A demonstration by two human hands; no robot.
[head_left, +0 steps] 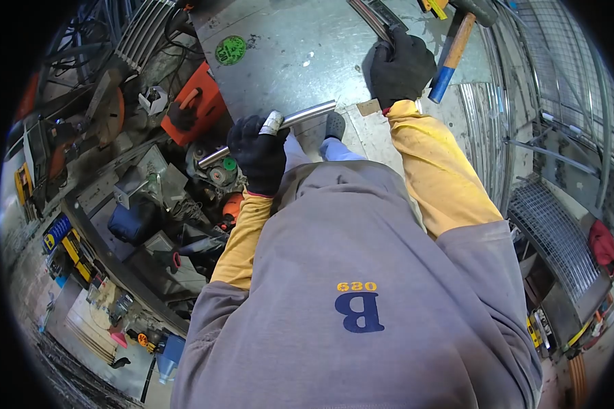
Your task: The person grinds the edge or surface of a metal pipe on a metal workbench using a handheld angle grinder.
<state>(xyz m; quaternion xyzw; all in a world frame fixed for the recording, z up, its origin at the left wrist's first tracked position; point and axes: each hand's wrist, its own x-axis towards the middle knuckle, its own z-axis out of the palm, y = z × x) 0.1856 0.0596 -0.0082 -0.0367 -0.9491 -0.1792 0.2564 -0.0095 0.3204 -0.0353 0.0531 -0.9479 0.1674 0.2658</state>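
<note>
My left hand (258, 155), in a black glove, is closed around a shiny metal tube (310, 113). The tube slants up to the right and sticks out on both sides of the fist. A whitish wrap (271, 123) shows at the thumb side of that hand. Over the metal work surface, my right hand (402, 68), also black-gloved, has its fingers curled at the near end of narrow metal strips (371, 16). Part of the strips is hidden by the fingers. A hammer (455, 56) with a wood-and-blue handle lies just right of this hand.
The metal-topped table (286, 41) bears a round green sticker (230, 50). An orange-red case (196, 102) stands at its left edge, above cluttered tools. Long metal profiles (481, 129) lie at the right, beside a wire-mesh rack (552, 225). My shoe (335, 125) shows below.
</note>
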